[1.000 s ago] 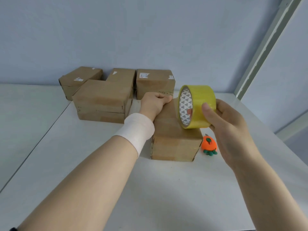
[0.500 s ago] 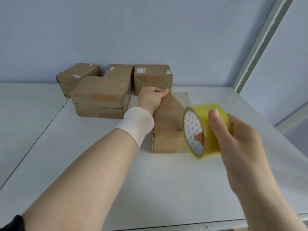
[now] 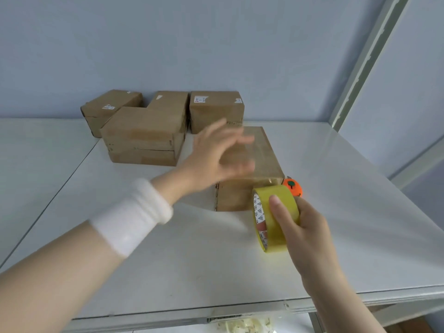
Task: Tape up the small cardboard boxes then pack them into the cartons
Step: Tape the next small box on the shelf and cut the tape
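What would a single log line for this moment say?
left hand: open, blurred, over near box, contact unclear | right hand: grips yellow tape roll | other boxes: behind, by wall

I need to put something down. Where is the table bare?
The front of the table, between the near box and the front edge, left of the right hand with the tape, is bare. So is the right side past the orange toy. The back is crowded with stacked boxes.
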A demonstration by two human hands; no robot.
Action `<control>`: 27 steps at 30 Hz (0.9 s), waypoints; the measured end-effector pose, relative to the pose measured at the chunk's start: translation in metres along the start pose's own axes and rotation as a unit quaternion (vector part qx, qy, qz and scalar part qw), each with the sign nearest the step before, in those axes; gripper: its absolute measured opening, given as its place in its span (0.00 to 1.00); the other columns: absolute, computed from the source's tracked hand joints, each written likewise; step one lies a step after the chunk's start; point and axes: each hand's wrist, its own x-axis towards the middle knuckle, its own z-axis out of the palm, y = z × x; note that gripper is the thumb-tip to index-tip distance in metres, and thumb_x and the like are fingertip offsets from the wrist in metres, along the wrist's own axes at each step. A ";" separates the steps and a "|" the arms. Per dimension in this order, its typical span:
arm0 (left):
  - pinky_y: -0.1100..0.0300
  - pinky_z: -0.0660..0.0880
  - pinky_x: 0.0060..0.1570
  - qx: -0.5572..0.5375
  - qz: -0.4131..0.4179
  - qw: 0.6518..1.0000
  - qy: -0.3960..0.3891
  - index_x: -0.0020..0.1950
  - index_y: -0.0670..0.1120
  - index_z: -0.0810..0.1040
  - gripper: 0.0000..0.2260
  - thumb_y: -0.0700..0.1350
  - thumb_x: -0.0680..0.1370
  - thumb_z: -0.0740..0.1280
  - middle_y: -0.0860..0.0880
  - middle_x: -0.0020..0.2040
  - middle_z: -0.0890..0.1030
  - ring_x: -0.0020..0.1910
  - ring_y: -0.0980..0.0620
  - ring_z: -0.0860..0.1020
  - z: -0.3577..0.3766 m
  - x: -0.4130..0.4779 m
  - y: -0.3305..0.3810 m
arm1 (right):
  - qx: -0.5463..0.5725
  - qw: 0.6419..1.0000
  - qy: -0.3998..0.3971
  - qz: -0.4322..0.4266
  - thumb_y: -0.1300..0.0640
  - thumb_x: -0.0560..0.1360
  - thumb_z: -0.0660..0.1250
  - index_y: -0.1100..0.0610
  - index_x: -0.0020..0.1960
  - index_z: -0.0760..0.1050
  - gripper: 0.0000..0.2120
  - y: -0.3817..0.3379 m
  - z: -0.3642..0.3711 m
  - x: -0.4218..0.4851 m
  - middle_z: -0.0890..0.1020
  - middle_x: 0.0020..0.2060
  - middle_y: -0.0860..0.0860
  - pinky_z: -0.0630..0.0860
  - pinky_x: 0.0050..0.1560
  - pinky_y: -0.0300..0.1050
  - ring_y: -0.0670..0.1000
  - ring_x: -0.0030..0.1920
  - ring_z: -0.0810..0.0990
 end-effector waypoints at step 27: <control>0.57 0.58 0.69 0.098 -0.081 0.986 -0.106 0.76 0.54 0.54 0.43 0.64 0.67 0.69 0.50 0.72 0.61 0.73 0.51 0.56 -0.044 0.062 0.006 | 0.087 0.985 -0.040 -0.143 0.51 0.78 0.63 0.56 0.46 0.77 0.09 -0.097 0.011 0.129 0.84 0.33 0.44 0.77 0.42 0.38 0.43 0.38 0.82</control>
